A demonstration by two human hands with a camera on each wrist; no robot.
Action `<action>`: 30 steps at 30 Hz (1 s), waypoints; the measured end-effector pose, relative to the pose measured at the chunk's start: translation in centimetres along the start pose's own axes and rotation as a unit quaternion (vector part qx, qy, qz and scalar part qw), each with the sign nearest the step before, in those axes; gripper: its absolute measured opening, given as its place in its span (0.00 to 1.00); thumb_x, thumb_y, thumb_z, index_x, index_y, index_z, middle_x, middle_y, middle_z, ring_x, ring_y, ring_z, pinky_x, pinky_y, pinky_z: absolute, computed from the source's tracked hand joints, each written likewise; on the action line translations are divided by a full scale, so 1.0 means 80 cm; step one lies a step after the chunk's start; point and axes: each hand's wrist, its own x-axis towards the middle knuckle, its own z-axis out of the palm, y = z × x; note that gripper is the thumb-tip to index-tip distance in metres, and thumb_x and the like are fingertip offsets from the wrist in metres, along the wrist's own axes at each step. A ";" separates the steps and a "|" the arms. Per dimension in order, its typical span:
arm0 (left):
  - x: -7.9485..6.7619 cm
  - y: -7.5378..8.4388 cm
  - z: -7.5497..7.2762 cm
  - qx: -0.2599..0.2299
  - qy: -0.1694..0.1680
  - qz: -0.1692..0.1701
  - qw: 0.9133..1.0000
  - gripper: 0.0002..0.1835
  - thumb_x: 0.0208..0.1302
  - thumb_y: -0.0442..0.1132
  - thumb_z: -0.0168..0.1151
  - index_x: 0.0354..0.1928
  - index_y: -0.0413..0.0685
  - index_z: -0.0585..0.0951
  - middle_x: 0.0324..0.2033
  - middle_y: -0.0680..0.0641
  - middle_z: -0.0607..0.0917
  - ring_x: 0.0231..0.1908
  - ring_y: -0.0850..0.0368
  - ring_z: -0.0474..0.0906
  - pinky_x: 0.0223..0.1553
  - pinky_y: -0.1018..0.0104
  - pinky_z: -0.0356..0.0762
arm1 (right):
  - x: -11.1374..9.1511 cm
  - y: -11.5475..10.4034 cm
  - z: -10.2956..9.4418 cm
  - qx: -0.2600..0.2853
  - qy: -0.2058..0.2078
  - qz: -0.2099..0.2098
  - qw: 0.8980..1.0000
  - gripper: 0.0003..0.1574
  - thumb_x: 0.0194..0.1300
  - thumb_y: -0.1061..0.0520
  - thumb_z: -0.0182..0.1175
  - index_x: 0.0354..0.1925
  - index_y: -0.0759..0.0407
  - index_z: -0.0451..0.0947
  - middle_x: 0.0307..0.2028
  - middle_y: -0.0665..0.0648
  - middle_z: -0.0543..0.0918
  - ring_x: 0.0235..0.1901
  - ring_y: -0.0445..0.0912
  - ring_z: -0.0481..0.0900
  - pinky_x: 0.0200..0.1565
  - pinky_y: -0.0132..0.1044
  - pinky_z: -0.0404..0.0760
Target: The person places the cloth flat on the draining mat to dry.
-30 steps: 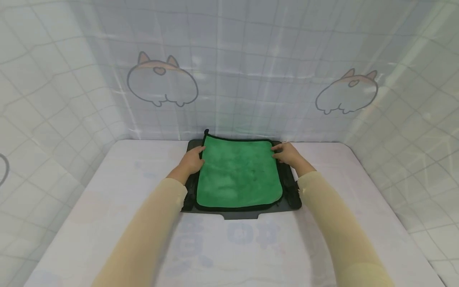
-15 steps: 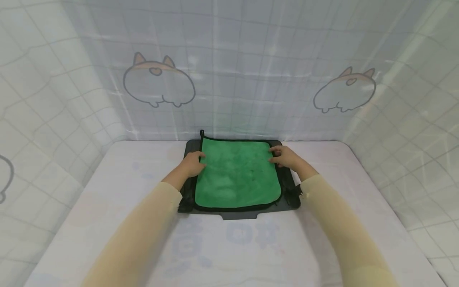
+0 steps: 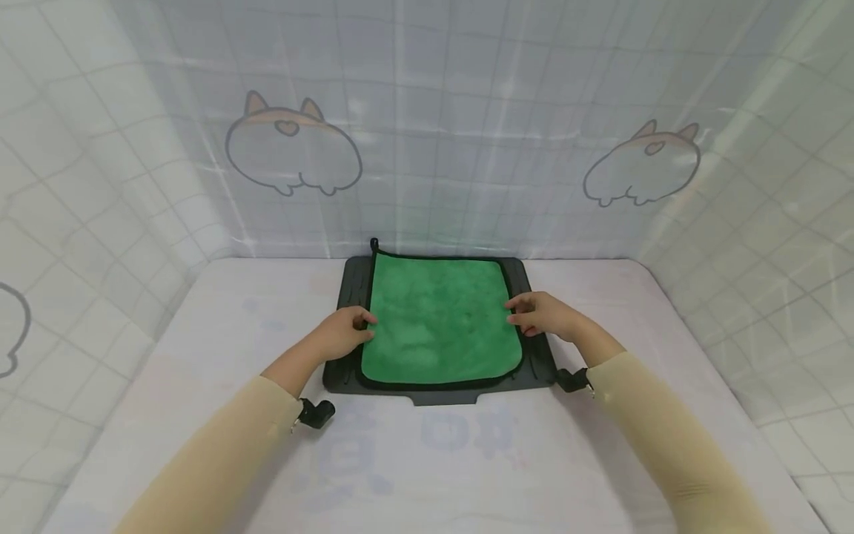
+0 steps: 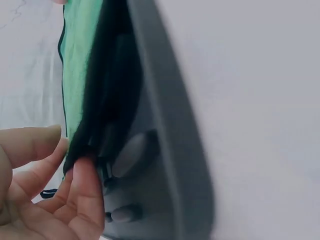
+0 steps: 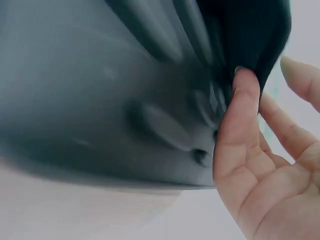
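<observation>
A green towel (image 3: 437,322) with black edging lies spread flat over a dark grey tray (image 3: 445,398), and a small black loop (image 3: 374,244) sticks out at its far left corner. My left hand (image 3: 343,334) touches the towel's left edge, fingers loosely bent. In the left wrist view the thumb (image 4: 35,142) stands apart from the fingers, one fingertip against the black edging (image 4: 82,142). At the right edge, my right hand (image 3: 543,315) touches the towel in a similar way. A finger (image 5: 240,107) meets the dark edging in the right wrist view, thumb held away.
The tray rests on a white table (image 3: 454,475) with faint printing. A pale gridded curtain (image 3: 467,148) hangs behind and along both sides. Black wrist-worn devices (image 3: 316,414) show by the cuffs, the right one (image 3: 572,380) near the tray's front right corner.
Both hands have moved toward me along the towel's side edges, from near its far corners to about mid-length. The towel and tray have stayed nearly in place.
</observation>
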 end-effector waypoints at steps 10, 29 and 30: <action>-0.025 -0.007 0.008 0.014 0.003 0.006 1.000 0.16 0.65 0.40 0.56 0.54 0.46 0.75 0.48 0.43 0.75 0.49 0.47 0.71 0.46 0.52 0.71 | -0.025 0.010 0.012 -0.033 0.006 -0.005 0.999 0.36 0.60 0.51 0.63 0.64 0.55 0.64 0.56 0.62 0.68 0.37 0.48 0.79 0.40 0.39 0.80; -0.060 -0.012 0.022 -0.011 0.012 -0.002 1.000 0.16 0.64 0.41 0.57 0.54 0.49 0.75 0.47 0.45 0.76 0.40 0.55 0.75 0.37 0.60 0.75 | -0.059 0.021 0.038 -0.013 0.019 -0.030 0.999 0.30 0.60 0.54 0.62 0.60 0.57 0.68 0.50 0.63 0.71 0.36 0.48 0.80 0.39 0.40 0.80; -0.062 -0.012 0.022 -0.011 0.012 -0.002 1.000 0.16 0.64 0.41 0.57 0.54 0.49 0.75 0.47 0.45 0.77 0.39 0.55 0.75 0.37 0.60 0.75 | -0.060 0.022 0.039 -0.012 0.019 -0.033 0.999 0.30 0.60 0.54 0.62 0.60 0.57 0.69 0.49 0.63 0.71 0.36 0.48 0.80 0.39 0.40 0.80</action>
